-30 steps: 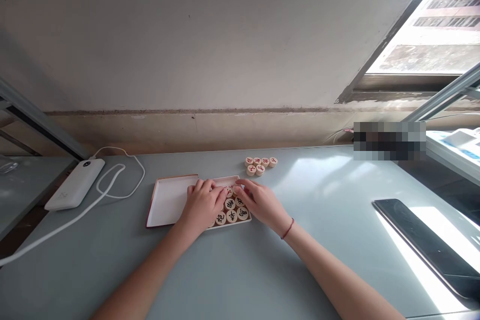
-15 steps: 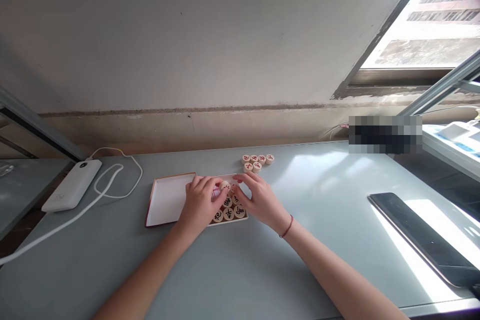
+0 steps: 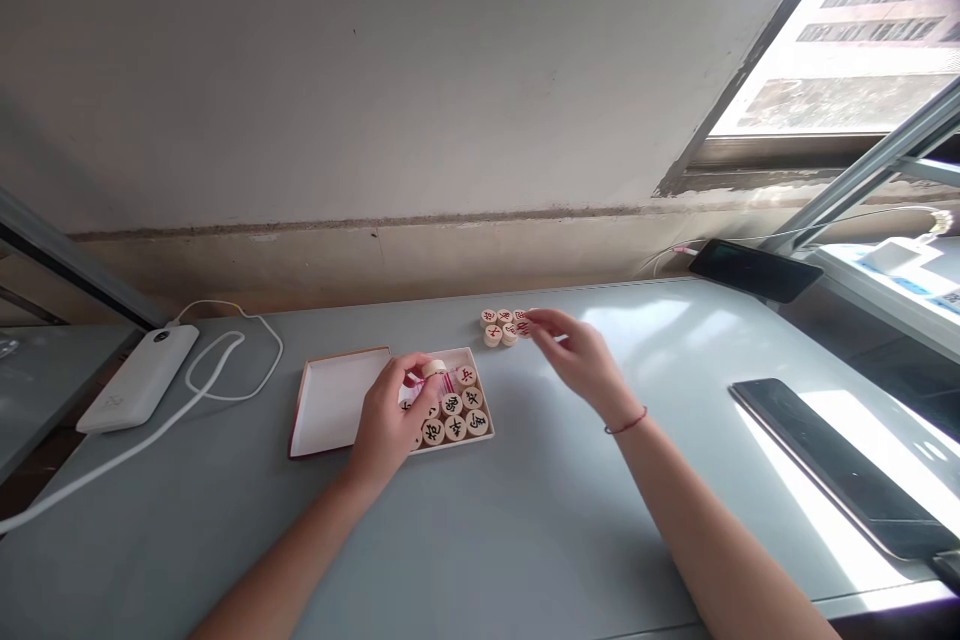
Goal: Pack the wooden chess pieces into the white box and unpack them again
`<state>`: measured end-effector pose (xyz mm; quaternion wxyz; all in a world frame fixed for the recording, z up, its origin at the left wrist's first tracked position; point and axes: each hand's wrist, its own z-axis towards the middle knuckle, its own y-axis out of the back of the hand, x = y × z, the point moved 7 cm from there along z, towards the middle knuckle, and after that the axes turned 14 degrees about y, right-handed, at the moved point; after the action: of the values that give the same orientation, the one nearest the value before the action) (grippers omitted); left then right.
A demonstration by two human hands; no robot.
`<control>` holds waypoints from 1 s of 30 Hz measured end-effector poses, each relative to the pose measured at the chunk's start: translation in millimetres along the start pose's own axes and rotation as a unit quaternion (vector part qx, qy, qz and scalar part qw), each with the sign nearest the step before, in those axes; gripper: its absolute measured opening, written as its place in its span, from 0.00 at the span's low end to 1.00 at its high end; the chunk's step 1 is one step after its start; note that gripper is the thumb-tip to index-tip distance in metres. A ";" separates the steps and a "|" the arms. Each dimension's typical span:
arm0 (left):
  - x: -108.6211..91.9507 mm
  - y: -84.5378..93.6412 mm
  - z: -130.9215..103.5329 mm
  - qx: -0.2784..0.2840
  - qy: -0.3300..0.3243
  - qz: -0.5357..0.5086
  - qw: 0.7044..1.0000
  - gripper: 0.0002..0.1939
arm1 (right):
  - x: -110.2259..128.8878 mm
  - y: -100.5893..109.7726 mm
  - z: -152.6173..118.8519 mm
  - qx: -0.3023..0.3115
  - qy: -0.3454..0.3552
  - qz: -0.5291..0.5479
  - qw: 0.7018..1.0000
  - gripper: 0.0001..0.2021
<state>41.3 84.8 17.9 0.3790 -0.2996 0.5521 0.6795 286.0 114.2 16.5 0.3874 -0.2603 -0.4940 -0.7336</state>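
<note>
Over the white box (image 3: 486,412), my left hand (image 3: 390,420) pinches a round wooden Chinese chess piece (image 3: 433,369) between thumb and fingers. In that box lie several pieces with black characters (image 3: 454,428), a red-marked piece (image 3: 466,376) and a pink-striped packet partly hidden by the hand. Farther right, my right hand (image 3: 579,366) grips another Chinese chess piece (image 3: 523,328) with a red character. It is at the right end of a small group of red-marked pieces (image 3: 493,334) on the table; its fingers hide part of that group.
The box lid (image 3: 337,402) lies left of the box. A white power bank (image 3: 141,378) with a looping white cable (image 3: 225,345) rests at the left. On the right is a dark phone (image 3: 832,465), and another dark device (image 3: 754,270) leans near the window.
My right hand has moved from the box up and right to the group of red-marked pieces, carrying a piece. My left hand stays over the box, shifted slightly left, holding its piece.
</note>
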 end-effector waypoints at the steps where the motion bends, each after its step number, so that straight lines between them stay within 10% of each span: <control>1: 1.4 0.7 0.2 0.000 -0.007 -0.008 1.000 0.06 | -13.5 6.8 0.4 0.006 -0.034 -0.026 0.999 0.12; 10: 4.2 -3.2 -1.2 0.014 -0.024 -0.006 1.000 0.09 | -56.5 2.6 -2.7 0.020 -0.115 -0.090 0.989 0.10; 15: -7.0 -6.4 -8.1 0.035 -0.049 0.030 0.998 0.10 | -10.0 -13.9 -7.4 0.008 -0.037 -0.039 0.999 0.14; 22: -18.6 -14.4 -16.5 0.060 -0.094 0.055 0.992 0.09 | 59.9 -75.2 -37.5 0.230 -0.003 0.282 0.932 0.17; 30: -2.9 -16.7 -15.6 0.081 -0.034 0.061 0.994 0.22 | -26.5 -1.1 -3.5 0.045 -0.098 0.009 0.994 0.19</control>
<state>56.8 70.7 8.3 0.3786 -0.2105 0.6092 0.6642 300.1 119.4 -5.7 0.3552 -0.3173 -0.5600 -0.6779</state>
